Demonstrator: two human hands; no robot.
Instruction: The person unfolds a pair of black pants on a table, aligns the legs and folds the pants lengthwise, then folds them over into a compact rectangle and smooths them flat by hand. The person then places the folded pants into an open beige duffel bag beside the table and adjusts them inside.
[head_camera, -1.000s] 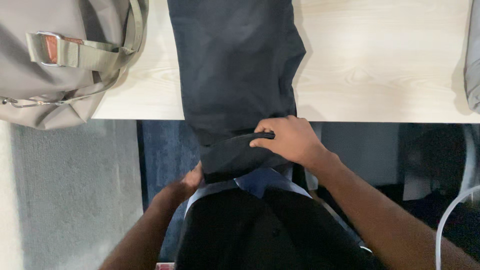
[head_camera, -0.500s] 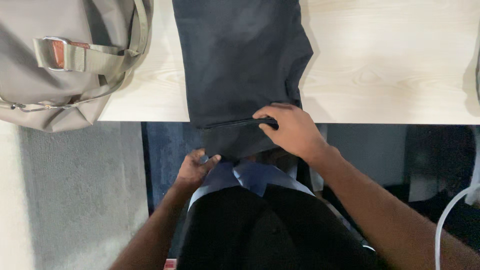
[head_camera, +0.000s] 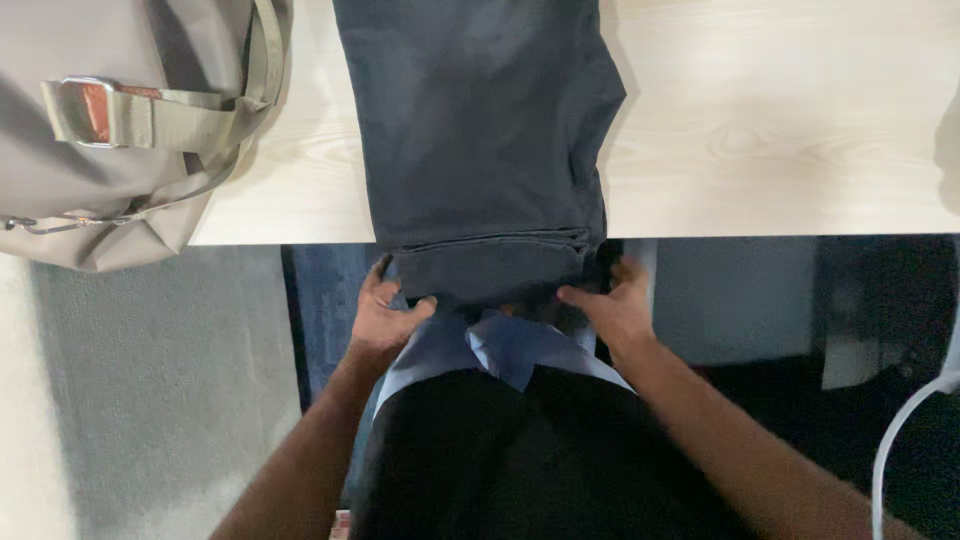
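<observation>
Below, pale wood table (head_camera: 760, 150) – grey carpet (head_camera: 150, 400) underneath, dark garment (head_camera: 480, 130) overhanging edge.

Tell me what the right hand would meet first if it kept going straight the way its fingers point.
The right hand points up-left and already grips the dark folded garment at its hanging edge; past that, probably the table edge, though depth is unclear.

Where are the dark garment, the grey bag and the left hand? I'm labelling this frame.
dark garment (head_camera: 480, 130): head view, on the flat cloth lying on the table.
grey bag (head_camera: 120, 200): head view, on its lower body panel.
left hand (head_camera: 385, 318): head view, on the back of the hand.
</observation>
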